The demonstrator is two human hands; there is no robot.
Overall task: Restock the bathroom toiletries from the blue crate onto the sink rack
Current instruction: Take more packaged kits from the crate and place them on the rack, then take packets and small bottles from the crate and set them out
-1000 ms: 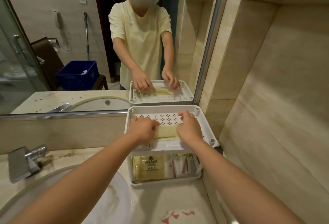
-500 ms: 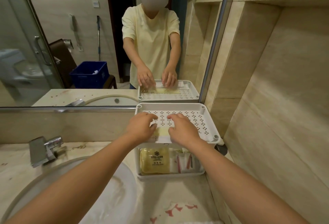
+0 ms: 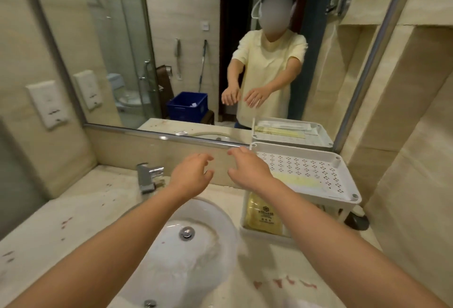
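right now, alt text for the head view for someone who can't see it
A person's empty left hand and right hand hover, fingers loosely spread, over a white sink beside a white two-tier rack. A pale yellow packet lies on the rack's perforated top tier, a gold sachet sits below, and the mirror reflects a blue crate behind the person.

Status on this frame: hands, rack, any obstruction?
Left hand, right hand open, empty, beside the rack. Yellow packet lies on its top tier. No obstruction seen.
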